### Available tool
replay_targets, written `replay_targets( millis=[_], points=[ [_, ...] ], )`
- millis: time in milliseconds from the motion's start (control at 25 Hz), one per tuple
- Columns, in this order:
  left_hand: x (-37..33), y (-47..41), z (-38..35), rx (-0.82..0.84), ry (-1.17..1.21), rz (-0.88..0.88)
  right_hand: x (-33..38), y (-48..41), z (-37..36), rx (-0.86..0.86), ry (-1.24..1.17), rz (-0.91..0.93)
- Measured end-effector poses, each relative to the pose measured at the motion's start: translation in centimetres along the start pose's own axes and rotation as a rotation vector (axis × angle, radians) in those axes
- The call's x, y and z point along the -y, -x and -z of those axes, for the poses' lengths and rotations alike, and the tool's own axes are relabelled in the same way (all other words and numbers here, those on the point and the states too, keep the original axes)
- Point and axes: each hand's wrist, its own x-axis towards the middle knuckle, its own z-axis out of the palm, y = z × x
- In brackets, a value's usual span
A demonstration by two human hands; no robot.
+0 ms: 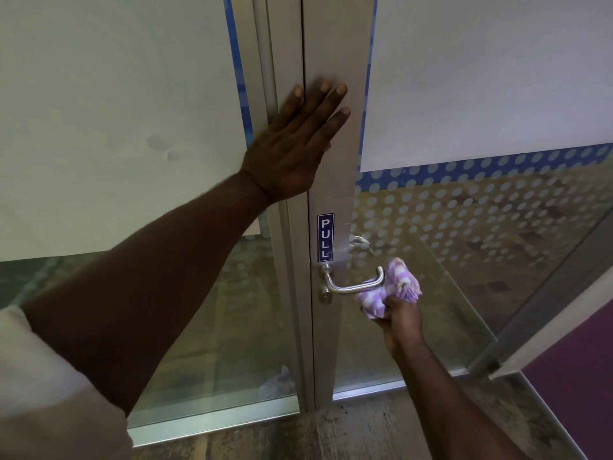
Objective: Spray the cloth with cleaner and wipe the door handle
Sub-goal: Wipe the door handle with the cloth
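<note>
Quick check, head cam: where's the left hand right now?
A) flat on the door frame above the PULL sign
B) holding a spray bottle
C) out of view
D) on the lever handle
A: the left hand lies open and flat on the door frame, above the PULL sign.

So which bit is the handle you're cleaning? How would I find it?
Find the tall silver door frame between the glass panels, then the blue PULL sign on it. Just below sits the door handle, a bent silver lever, its far end touching the bunched purple-and-white cloth.
</note>
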Motion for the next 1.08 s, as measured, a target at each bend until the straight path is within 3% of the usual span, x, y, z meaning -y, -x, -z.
replay_targets(
  millis=[280, 440, 640, 1080],
  points=[
    [-0.1, 0.0, -0.1, -0.010, 0.002, 0.009, -2.7, 2.5, -2.4, -0.002, -0.287, -0.245],
    [0.1, 0.1, -0.3, -0.006, 0.012, 0.008, -5.2, 4.7, -5.6, 0.102, -0.307, -0.272],
    [0.0, 0.2, -0.7, 0.000, 0.020, 0.004, -6.8, 4.3, -9.0, 0.050, -0.474, -0.347],
    [0.0, 0.0, -0.3, 0.003, 0.023, -0.001, -5.4, 5.4, -6.5, 0.199, -0.531, -0.238]
  ],
)
